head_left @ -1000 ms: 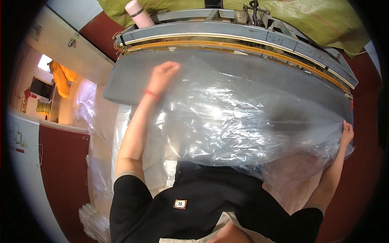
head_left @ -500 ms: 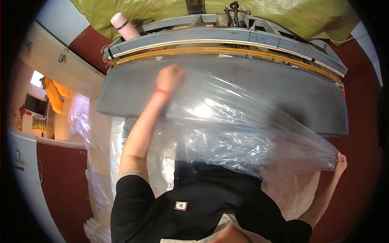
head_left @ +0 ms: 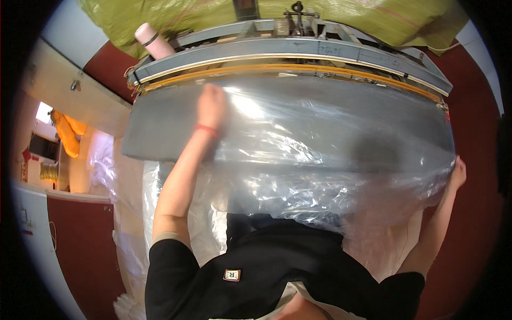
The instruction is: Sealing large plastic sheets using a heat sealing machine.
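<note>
A large sheet of clear plastic film (head_left: 320,154) lies spread over a grey machine table (head_left: 154,133). My left hand (head_left: 211,105) rests on the film's far left corner, close to the orange sealing bar (head_left: 298,71); a red band circles the wrist. My right hand (head_left: 457,173) grips the film's right edge, past the table's right end. The film hangs in wrinkled folds over the near table edge toward my black shirt.
A grey metal frame (head_left: 288,48) runs behind the sealing bar, with a pink roll (head_left: 152,40) at its left end. Green sacking (head_left: 176,16) lies beyond. More clear plastic (head_left: 130,213) hangs at the left. The floor is dark red.
My left hand has slid further along the film's far edge toward the sealing bar. My right hand has kept its grip on the right edge and the film has been drawn flatter.
</note>
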